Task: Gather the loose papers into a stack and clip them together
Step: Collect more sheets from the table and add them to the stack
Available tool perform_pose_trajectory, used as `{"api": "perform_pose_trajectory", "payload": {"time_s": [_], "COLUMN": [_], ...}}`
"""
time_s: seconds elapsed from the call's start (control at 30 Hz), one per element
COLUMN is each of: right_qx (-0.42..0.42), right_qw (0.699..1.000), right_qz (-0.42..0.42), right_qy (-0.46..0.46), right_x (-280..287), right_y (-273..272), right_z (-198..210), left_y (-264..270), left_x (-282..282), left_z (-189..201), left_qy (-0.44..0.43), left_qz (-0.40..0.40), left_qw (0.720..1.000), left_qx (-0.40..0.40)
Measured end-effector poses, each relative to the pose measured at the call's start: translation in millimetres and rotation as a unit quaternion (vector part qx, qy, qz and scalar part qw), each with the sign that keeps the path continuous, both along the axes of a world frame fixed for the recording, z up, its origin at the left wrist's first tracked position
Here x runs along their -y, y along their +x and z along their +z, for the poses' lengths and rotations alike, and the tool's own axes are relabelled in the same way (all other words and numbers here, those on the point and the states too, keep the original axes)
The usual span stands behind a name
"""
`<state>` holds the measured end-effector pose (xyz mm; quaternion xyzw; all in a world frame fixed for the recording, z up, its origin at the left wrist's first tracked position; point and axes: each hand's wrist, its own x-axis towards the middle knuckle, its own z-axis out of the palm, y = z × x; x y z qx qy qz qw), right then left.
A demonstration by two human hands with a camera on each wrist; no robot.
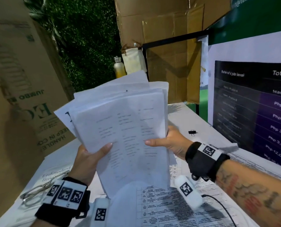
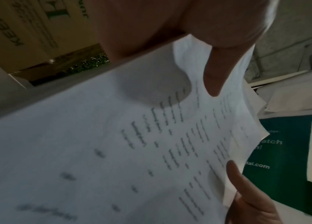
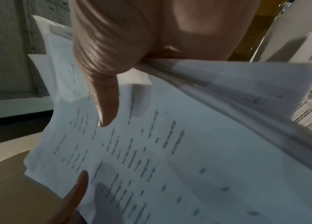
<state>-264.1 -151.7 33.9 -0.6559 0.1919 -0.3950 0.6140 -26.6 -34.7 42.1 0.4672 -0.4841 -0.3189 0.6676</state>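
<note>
A loose stack of white printed papers is held up above the table, its sheets fanned and uneven at the top. My left hand grips the stack's lower left edge, thumb on the front sheet. My right hand grips the right edge, thumb across the front. The left wrist view shows the papers under my thumb, and the right wrist view shows the papers with their fanned edges. A black binder clip lies on the table to the right of my right hand.
More printed sheets cover the white table below the stack. Eyeglasses lie at the near left. Cardboard boxes stand left and behind, a poster board at the right, a bottle at the back.
</note>
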Motion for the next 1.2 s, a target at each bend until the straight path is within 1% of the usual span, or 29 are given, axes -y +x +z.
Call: {"api": "perform_pose_trajectory", "payload": {"time_s": [0.03,0.1,0.17,0.2,0.23,0.3,0.37,0.4,0.43,0.47,0.5,0.57,0.6,0.67,0.73,0.77,0.83,0.87,0.9,1.0,1.1,1.2], "right_qx": [-0.017,-0.052,-0.062,-0.052,-0.029,0.009,0.015,0.0,-0.038,-0.097,-0.174,-0.316,-0.363,-0.41,-0.47,-0.512,-0.592,-0.615,-0.628,-0.636,-0.652,-0.664], "right_qw": [1.0,0.998,0.996,0.996,0.997,0.998,0.998,0.998,0.998,0.994,0.983,0.944,0.925,0.903,0.868,0.838,0.766,0.743,0.731,0.732,0.721,0.713], "right_qz": [-0.005,-0.022,-0.047,-0.059,-0.06,-0.044,-0.038,-0.037,-0.033,-0.035,-0.032,-0.016,-0.015,-0.019,-0.056,-0.086,-0.128,-0.134,-0.134,-0.127,-0.115,-0.109], "right_qy": [-0.002,-0.015,-0.035,-0.044,-0.047,-0.047,-0.05,-0.044,-0.037,-0.038,-0.05,-0.093,-0.11,-0.127,-0.148,-0.168,-0.216,-0.23,-0.232,-0.21,-0.204,-0.196], "right_x": [-1.0,-1.4,-2.4,-3.4,-4.4,-5.8,-4.5,-0.9,2.2,8.0,14.1,21.4,25.6,29.9,37.2,40.1,47.6,50.1,52.7,56.8,57.4,62.1], "right_y": [0.6,3.5,6.3,6.9,7.3,7.0,6.8,6.9,5.2,3.7,1.8,-2.4,-4.7,-10.5,-15.8,-17.1,-15.9,-15.8,-16.3,-19.5,-17.5,-16.1], "right_z": [-0.1,-2.1,-2.3,0.6,3.8,10.6,11.9,7.2,2.0,-7.0,-15.4,-26.2,-29.3,-27.9,-28.2,-28.2,-31.3,-32.6,-33.7,-34.5,-33.0,-32.8], "left_y": [1.5,4.1,5.9,4.3,2.2,-6.5,-11.4,-9.8,-8.4,-6.4,-5.0,-1.7,0.1,4.4,6.9,9.1,14.7,16.4,16.8,11.3,11.5,17.8], "left_x": [1.6,1.6,-1.3,-2.5,-3.2,-6.2,-8.8,-8.1,-7.8,-7.8,-7.2,-5.5,-5.4,-5.4,-7.4,-8.1,-10.7,-13.2,-15.9,-25.0,-28.8,-26.4], "left_z": [-3.8,-7.7,-3.3,1.9,8.0,21.0,24.8,20.6,15.3,8.7,2.4,-6.5,-7.4,-4.0,3.3,6.0,8.6,8.9,8.7,10.8,8.9,7.6], "left_qy": [0.023,0.06,0.063,0.047,0.02,-0.036,-0.041,-0.027,-0.008,0.012,0.035,0.069,0.07,0.051,0.032,0.028,0.031,0.036,0.039,0.041,0.048,0.04], "left_qz": [0.016,0.083,0.139,0.157,0.165,0.145,0.114,0.111,0.109,0.109,0.111,0.135,0.149,0.177,0.185,0.184,0.183,0.185,0.185,0.177,0.179,0.172], "left_qw": [1.0,0.994,0.986,0.983,0.982,0.988,0.992,0.993,0.993,0.993,0.992,0.987,0.985,0.981,0.981,0.982,0.983,0.982,0.982,0.983,0.983,0.984], "left_qx": [0.003,0.039,0.074,0.086,0.086,0.05,0.022,0.026,0.037,0.047,0.052,0.052,0.051,0.054,0.043,0.036,0.018,0.011,0.01,0.006,-0.006,-0.039]}}
